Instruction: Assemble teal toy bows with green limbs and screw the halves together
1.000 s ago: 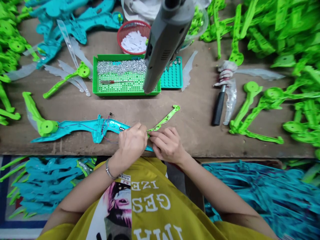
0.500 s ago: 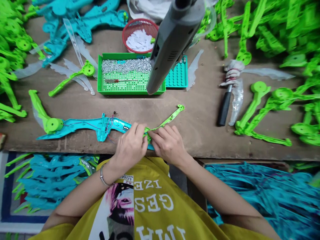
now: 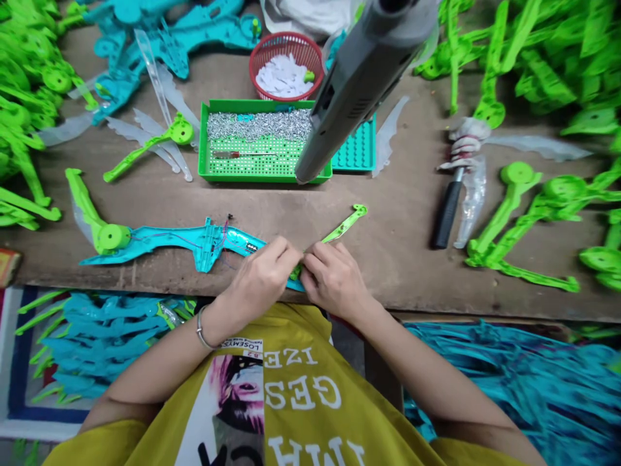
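Over at ten o'clock, we've got a heap of green parts (image 3: 24,97), and down at eight, stacked blue pieces (image 3: 111,336) below the table edge. Coming in along nine o'clock, it's the blue frame (image 3: 169,239), lying lengthwise on the table (image 3: 402,252), thin wires at its middle, a green arm with a round hub (image 3: 112,238) on its left end, its right end running under the fingers! Up at eleven, the green tray (image 3: 264,177) holds small metal pieces (image 3: 259,124) and a screwdriver (image 3: 230,155). Just below centre, towards seven, the left hand (image 3: 266,275) is bent tight over the frame's right end, fingertips drawn together; can't tell what's between them. At twelve sits the red basket (image 3: 257,76) of white slips, with the grey tool (image 3: 361,81) slanting down beside it over the tray. Now six o'clock: the right hand (image 3: 334,278), fingers curled, pinching the near end of the slim green limb (image 3: 344,223), whose free tip points towards one! At three, a black-handled tool (image 3: 446,213) with a cloth-wrapped top lies beside a clear blade (image 3: 470,204). More green parts (image 3: 557,65) pile up at two, and a blue mass (image 3: 514,375) fills four.
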